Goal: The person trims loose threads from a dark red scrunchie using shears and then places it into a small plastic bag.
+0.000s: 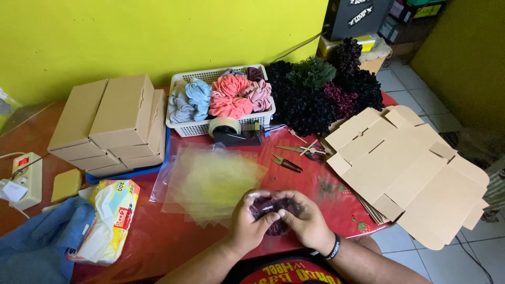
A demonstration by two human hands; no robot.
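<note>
At the near edge of the red table point(173, 236), both my hands close around a dark maroon scrunchie point(268, 209) that sits inside a clear plastic bag. My left hand point(248, 223) grips its left side with the thumb pressed on top. My right hand point(305, 221), with a black band on the wrist, holds the right side, thumb meeting the other thumb. Just beyond my hands lies a stack of clear plastic bags point(210, 181).
A white basket point(181, 126) holds pastel and coral scrunchies; dark scrunchies point(315, 97) are piled to its right. A tape dispenser point(231, 131), scissors and snips point(286, 163) lie mid-table. Flat cardboard blanks point(410, 168) overhang the right edge. Folded boxes point(113, 123), a tissue pack point(110, 218), and a power strip point(23, 176) sit left.
</note>
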